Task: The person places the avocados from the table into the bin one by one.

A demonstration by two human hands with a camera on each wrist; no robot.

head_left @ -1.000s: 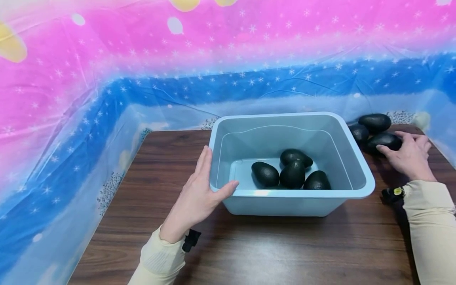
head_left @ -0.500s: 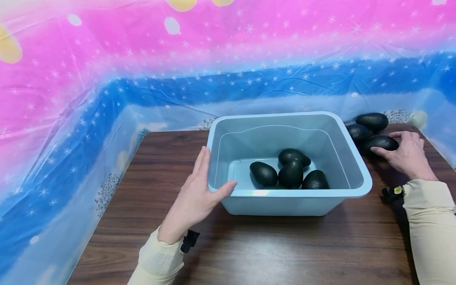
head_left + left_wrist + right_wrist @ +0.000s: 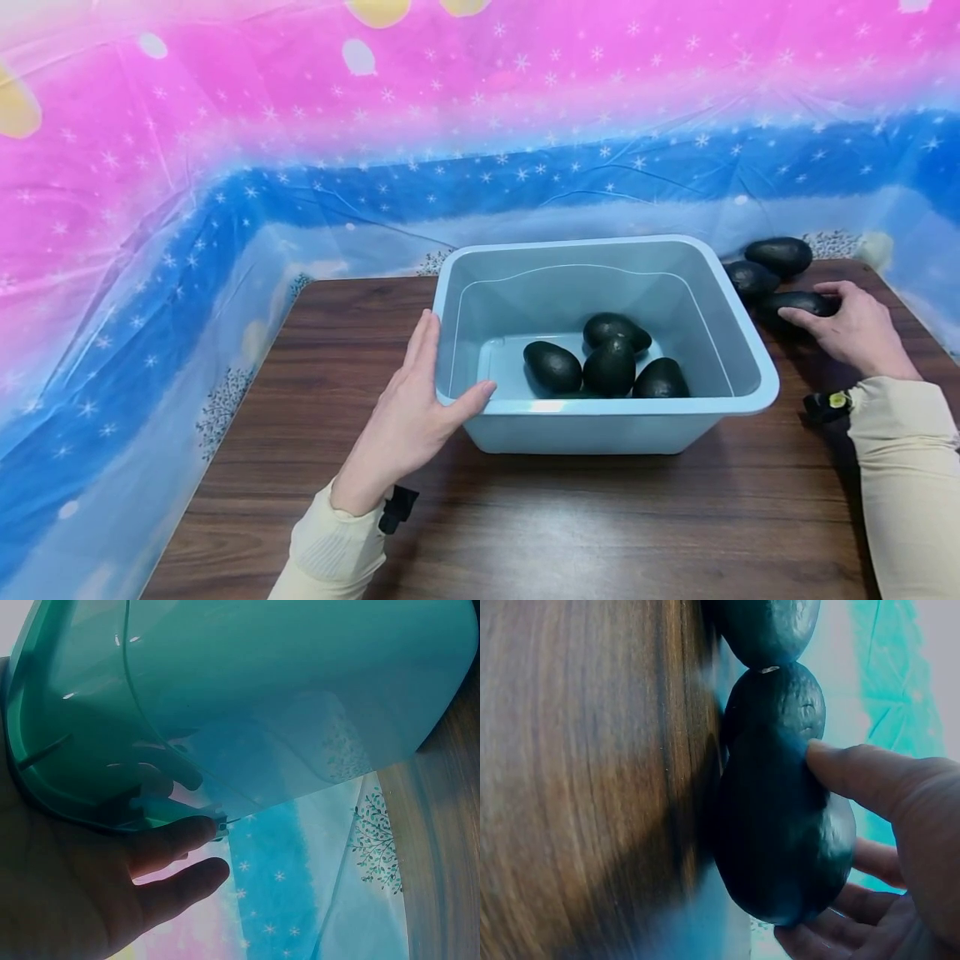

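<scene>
Avocado (image 3: 787, 302) held at tub's (image 3: 592, 435) 3 o'clock

From my end, the right hand (image 3: 862, 332) pinched it between thumb and fingers. The left hand (image 3: 405, 417), fingers straight, lay against the tub at 8 o'clock. Four more avocados (image 3: 609, 368) lay inside.

Avocados (image 3: 609, 367) in tub (image 3: 600, 407) (others (image 3: 778, 257) right)

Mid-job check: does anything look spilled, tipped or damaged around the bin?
Nothing clearly stands out. The bin stands upright on the table, four avocados showing inside. Three more avocados cluster to its right, one gripped by the right hand; I see no spill or plain damage.
</scene>
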